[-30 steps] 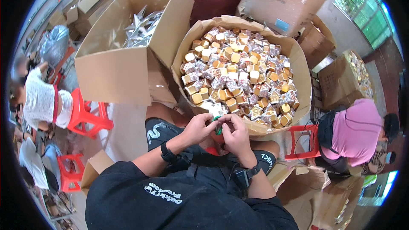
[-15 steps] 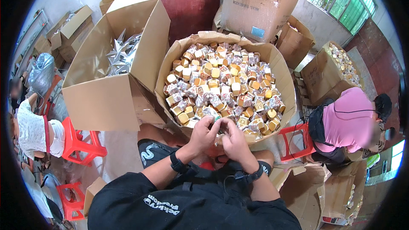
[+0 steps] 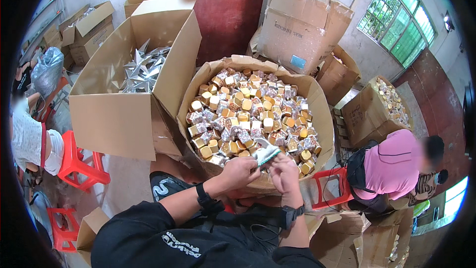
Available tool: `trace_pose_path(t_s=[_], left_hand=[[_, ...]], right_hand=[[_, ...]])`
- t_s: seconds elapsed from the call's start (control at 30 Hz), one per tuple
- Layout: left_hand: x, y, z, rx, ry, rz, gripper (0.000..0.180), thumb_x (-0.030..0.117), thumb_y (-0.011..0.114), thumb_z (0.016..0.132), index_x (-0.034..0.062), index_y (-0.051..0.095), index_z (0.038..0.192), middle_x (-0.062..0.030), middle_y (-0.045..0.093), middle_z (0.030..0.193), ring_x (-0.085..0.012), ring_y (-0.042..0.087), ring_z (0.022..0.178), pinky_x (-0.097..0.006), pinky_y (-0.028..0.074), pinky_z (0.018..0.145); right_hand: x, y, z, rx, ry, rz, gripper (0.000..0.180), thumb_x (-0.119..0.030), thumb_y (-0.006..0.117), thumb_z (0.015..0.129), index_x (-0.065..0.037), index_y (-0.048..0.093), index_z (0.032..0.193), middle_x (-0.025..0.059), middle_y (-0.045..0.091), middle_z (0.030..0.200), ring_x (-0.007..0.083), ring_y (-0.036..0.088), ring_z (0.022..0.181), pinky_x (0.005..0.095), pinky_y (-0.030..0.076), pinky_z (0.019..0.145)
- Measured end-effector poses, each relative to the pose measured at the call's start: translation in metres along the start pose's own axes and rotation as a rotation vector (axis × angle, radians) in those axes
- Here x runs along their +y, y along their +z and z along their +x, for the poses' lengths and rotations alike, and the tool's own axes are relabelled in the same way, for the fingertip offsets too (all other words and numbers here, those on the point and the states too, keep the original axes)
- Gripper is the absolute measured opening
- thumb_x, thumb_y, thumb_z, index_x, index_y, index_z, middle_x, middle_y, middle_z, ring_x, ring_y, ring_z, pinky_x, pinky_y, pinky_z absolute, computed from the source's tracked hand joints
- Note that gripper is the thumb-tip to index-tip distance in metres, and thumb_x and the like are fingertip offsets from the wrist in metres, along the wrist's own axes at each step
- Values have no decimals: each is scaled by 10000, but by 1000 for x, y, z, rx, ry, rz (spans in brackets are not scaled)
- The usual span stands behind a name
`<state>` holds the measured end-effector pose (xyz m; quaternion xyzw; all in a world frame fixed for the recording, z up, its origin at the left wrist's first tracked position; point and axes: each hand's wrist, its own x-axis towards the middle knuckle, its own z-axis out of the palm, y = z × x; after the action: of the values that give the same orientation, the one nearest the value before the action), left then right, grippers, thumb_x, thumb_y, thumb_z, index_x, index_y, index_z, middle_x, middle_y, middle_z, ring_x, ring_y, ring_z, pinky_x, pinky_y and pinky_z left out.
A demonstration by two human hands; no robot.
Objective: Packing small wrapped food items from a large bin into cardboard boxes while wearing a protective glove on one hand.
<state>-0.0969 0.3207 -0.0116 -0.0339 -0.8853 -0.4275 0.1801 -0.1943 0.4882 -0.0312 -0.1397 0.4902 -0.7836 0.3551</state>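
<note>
Above the near edge of the big round carton, my left hand point(image 3: 240, 173) pinches a soft white piece with a green edge point(image 3: 267, 153), perhaps a work glove. My right hand point(image 3: 284, 173) is closed at the other end of this piece, its fingers bent and slightly blurred. Under and beyond both hands, the carton point(image 3: 321, 100) is filled with many small house-like blocks point(image 3: 246, 104), gold or yellow on some faces and patterned or wrapped in shiny film on others.
On the left stands a tall open carton point(image 3: 110, 124) of silver star shapes point(image 3: 144, 69). Closed cartons point(image 3: 303, 27) are stacked behind. A person in pink point(image 3: 389, 164) sits on the right, near a red stool point(image 3: 329, 188). Another person and more red stools point(image 3: 82, 161) are on the left.
The white piece has unfolded and now stands out between my hands, its green edge showing along it. My hands have moved slightly apart and lower in view. The whole view has shifted.
</note>
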Motion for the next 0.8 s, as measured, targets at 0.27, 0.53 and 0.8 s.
trace_pose_path(t_s=[0.27,0.53,0.8], left_hand=[[15,-2,28,53,370,-6,144,115,668,808,26,595,723,-121,572,715,-327,606,683,-423,499,593],[34,-21,27,-6,339,-9,188,128,664,802,25,562,682,-128,560,716,-336,599,693,-431,494,611],[19,-9,30,9,361,-22,158,121,641,806,30,560,705,-137,564,725,-352,589,713,-444,476,619]], right_hand=[[35,11,23,521,-513,-512,319,-25,561,923,29,594,1235,107,659,1121,170,613,985,297,482,856],[-4,46,16,217,-27,416,310,-156,518,992,22,561,1242,128,655,1107,237,666,961,368,558,823],[3,23,46,399,-337,417,286,-195,492,1007,-16,591,1207,79,650,1138,222,636,1022,371,528,894]])
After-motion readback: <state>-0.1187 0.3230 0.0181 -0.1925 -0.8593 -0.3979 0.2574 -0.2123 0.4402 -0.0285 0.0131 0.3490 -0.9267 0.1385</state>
